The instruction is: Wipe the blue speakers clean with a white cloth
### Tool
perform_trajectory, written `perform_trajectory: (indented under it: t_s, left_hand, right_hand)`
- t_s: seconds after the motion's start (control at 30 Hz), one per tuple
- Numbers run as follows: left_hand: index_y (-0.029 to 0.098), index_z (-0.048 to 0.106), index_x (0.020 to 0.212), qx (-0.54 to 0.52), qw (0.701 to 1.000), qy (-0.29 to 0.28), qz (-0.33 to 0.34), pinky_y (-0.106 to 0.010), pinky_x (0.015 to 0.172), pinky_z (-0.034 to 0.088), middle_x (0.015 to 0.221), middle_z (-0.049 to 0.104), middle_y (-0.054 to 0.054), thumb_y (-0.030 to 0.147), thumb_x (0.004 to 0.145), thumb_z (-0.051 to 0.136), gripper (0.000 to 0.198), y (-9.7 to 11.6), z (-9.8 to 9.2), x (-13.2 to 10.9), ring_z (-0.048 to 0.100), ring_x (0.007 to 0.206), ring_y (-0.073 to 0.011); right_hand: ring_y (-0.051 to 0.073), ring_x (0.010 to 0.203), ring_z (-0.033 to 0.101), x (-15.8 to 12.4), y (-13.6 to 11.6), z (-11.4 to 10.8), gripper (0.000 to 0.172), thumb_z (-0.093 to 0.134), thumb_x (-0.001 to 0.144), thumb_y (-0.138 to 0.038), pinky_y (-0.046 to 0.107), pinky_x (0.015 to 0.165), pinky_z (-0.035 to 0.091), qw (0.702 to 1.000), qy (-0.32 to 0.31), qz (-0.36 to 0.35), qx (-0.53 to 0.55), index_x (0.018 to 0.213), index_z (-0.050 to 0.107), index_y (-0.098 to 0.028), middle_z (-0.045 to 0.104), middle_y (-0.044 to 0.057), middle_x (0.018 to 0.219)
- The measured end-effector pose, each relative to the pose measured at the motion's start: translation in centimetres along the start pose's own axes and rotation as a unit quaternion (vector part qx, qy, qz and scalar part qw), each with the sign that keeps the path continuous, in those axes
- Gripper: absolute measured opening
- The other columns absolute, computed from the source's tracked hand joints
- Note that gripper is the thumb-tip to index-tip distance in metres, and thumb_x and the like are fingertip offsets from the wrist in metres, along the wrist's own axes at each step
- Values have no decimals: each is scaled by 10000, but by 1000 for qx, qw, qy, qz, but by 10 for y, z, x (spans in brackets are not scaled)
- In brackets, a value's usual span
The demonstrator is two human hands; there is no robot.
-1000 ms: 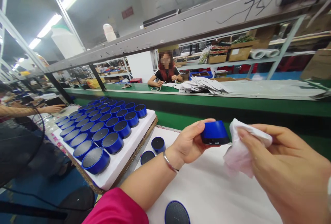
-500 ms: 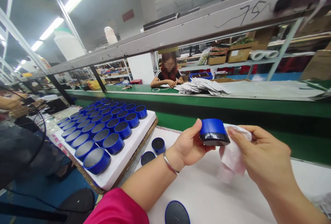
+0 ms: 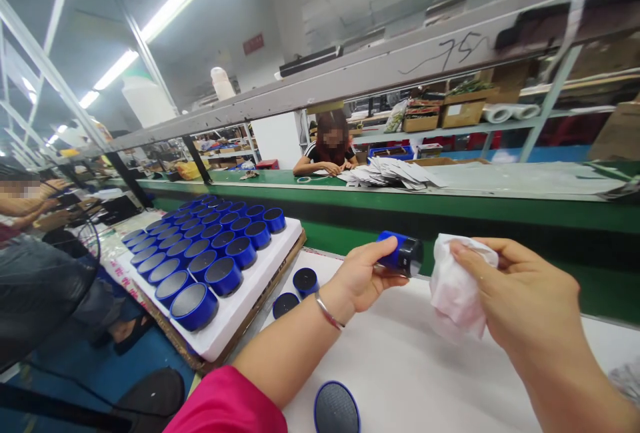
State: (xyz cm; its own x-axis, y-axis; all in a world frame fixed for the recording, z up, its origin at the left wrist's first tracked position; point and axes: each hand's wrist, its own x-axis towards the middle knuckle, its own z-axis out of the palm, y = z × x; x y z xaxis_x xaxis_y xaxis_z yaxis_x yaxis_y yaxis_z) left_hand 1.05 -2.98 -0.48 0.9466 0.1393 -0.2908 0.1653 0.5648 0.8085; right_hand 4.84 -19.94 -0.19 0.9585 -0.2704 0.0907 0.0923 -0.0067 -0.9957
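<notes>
My left hand (image 3: 357,279) grips a small round blue speaker (image 3: 401,254) between thumb and fingers, tilted on its side with its dark end facing right. A thin silver bangle (image 3: 327,311) circles that wrist. My right hand (image 3: 525,293) holds a crumpled white cloth (image 3: 457,286), a short gap from the speaker. Below my hands, several similar speakers lie on the white work surface (image 3: 425,366), one (image 3: 336,407) showing its dark mesh grille. Two more (image 3: 305,281) stand near the surface's far edge.
To the left, a white foam tray (image 3: 240,316) holds rows of blue speakers. Beyond the green conveyor line (image 3: 350,216), a co-worker (image 3: 327,153) sits next to a heap of white papers (image 3: 390,173). Another person (image 3: 30,219) sits at far left.
The speaker has rotated in my left hand, from dark end down to lying on its side. The cloth has separated from it, bunched in my right hand. The view has shifted slightly.
</notes>
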Motion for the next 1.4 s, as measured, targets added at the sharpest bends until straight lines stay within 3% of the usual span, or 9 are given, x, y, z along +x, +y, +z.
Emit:
perform_trajectory:
  t_s: [0.13,0.27,0.53,0.7,0.87,1.0,1.1,1.3,1.4]
  left_hand:
    - [132,776,1094,87,994,54,34,-208,653,561,948,764,-41,90,776,988,384,13,8,29,694,769,-139]
    - [120,755,1038,93,995,39,-13,-220,583,561,840,731,-51,233,998,808,131,27,18,42,695,686,-162]
    - [93,776,948,-54,993,-72,-80,-313,717,627,892,768,-110,294,1181,498,414,8,35,5,726,727,-194]
    - [105,772,879,-95,990,-67,-77,-299,736,588,852,743,-94,290,1209,474,481,-4,42,-5,692,708,-177]
    - [119,750,829,-116,991,-65,-28,-244,770,568,815,714,-65,354,1166,634,427,12,34,1,668,705,-148]
    - [131,757,917,-31,998,-46,-16,-255,613,487,816,727,-78,466,1134,654,412,36,25,7,671,657,-173]
    - [140,775,1043,143,989,-24,41,-248,594,467,908,768,-97,565,1146,592,474,48,18,21,729,712,-186]
    - [133,766,1302,451,879,108,112,-313,911,604,1258,808,-163,469,875,1009,595,53,-3,77,781,1124,-278]
    - [141,720,1416,524,826,162,131,-466,1178,581,1512,703,-196,375,920,982,608,58,-10,97,666,1419,-346]
  right_hand:
    - [237,661,640,4,-7,-3,588,850,398,-567,345,491,495,1000,5,8,2,859,828,-203,767,121,858]
    - [240,617,623,8,-10,-6,517,827,442,-559,356,477,476,1000,8,-15,4,815,814,-201,739,113,779]
    - [247,741,697,3,10,-5,363,792,794,-572,385,700,565,966,76,-247,-9,911,804,-228,774,79,864]
    - [218,783,683,-9,13,1,182,708,1036,-367,350,734,548,897,29,-442,-18,910,759,-247,753,62,885]
    - [163,733,697,0,21,3,216,626,1074,-317,285,704,552,833,-155,-530,-30,931,782,-275,767,18,867]
    - [174,552,649,24,31,1,314,617,992,-421,285,519,478,830,-278,-475,-96,755,771,-285,709,19,705]
    - [206,498,637,42,30,-11,352,662,932,-531,304,462,446,861,-284,-396,-145,707,766,-281,702,32,653]
    - [249,470,584,49,13,-34,603,754,691,-818,331,407,386,957,-216,-113,-157,879,780,-245,670,52,613]
    - [259,496,609,43,9,-29,590,786,652,-779,336,416,416,973,-183,-92,-108,883,787,-235,687,55,634]
